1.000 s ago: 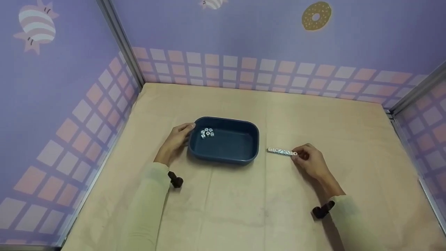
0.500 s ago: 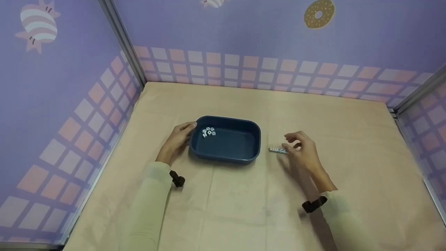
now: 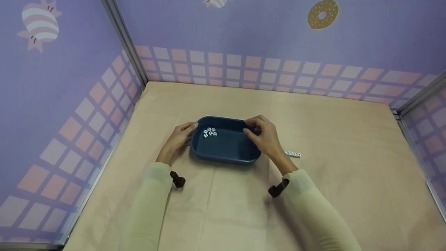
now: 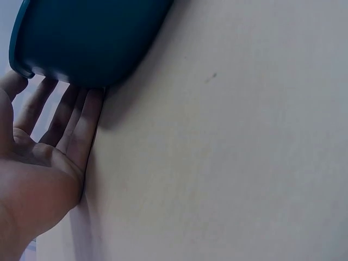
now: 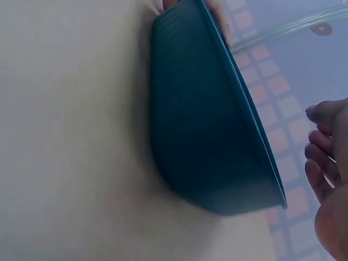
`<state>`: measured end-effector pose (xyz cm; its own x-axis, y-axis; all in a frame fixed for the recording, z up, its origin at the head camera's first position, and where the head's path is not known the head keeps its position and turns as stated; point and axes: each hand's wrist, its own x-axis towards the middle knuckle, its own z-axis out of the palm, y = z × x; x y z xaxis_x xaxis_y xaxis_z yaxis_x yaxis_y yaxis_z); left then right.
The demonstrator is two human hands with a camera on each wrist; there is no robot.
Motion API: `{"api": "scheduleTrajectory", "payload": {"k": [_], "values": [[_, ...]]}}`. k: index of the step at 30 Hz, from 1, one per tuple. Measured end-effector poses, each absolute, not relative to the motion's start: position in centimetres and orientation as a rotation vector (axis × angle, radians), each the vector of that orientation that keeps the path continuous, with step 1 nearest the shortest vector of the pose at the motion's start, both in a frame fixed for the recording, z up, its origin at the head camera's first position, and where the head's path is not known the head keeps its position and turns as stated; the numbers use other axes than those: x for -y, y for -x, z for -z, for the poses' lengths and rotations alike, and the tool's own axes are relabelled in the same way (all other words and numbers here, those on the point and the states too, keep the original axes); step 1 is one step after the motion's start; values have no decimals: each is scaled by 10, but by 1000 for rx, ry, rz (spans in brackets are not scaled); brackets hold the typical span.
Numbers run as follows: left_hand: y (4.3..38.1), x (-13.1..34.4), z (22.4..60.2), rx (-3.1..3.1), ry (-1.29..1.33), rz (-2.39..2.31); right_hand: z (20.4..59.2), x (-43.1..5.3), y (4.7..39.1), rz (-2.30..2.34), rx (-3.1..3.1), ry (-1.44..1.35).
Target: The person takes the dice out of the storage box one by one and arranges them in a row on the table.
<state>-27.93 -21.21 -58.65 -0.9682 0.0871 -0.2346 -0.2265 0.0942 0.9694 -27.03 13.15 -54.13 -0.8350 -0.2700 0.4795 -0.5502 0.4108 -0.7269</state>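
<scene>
A dark blue rectangular tray [image 3: 226, 146] sits mid-table, with several white dice [image 3: 210, 132] clustered at its left end. My left hand [image 3: 177, 140] holds that end, thumb at the rim and fingers along the outer wall; the left wrist view shows these fingers [image 4: 79, 122] against the tray's side. Over the right end hovers my right hand [image 3: 266, 136], fingers loosely bent and thumb apart from them. Nothing shows between its fingers [image 5: 321, 171] in the right wrist view. To the right, a row of dice [image 3: 293, 154] lies on the table, partly hidden by my right wrist.
Pale cloth [image 3: 237, 202] covers the table. Purple panels with pink and white squares [image 3: 252, 68] enclose the back and sides, meeting at metal corner posts [image 3: 130, 48]. Each wrist carries a dark strap-on camera [image 3: 178, 179].
My right hand has let go of the dice row and moved left, over the tray's right end. My left hand has stayed at the tray's left end.
</scene>
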Motion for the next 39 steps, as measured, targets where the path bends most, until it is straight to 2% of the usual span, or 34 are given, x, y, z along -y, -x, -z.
{"api": "scheduleTrajectory", "payload": {"k": [10, 21, 27, 39], "values": [[279, 210, 584, -2156, 147, -1959, 547, -79, 283, -1611, 2335, -607], [279, 210, 587, -2133, 129, -1944, 563, -48, 287, -1750, 2330, -463], [279, 213, 584, -2141, 109, -1950, 566, -39, 289, -1699, 2371, -486], [280, 213, 588, -2183, 127, -1937, 578, -34, 292, -1284, 2727, -748]]}}
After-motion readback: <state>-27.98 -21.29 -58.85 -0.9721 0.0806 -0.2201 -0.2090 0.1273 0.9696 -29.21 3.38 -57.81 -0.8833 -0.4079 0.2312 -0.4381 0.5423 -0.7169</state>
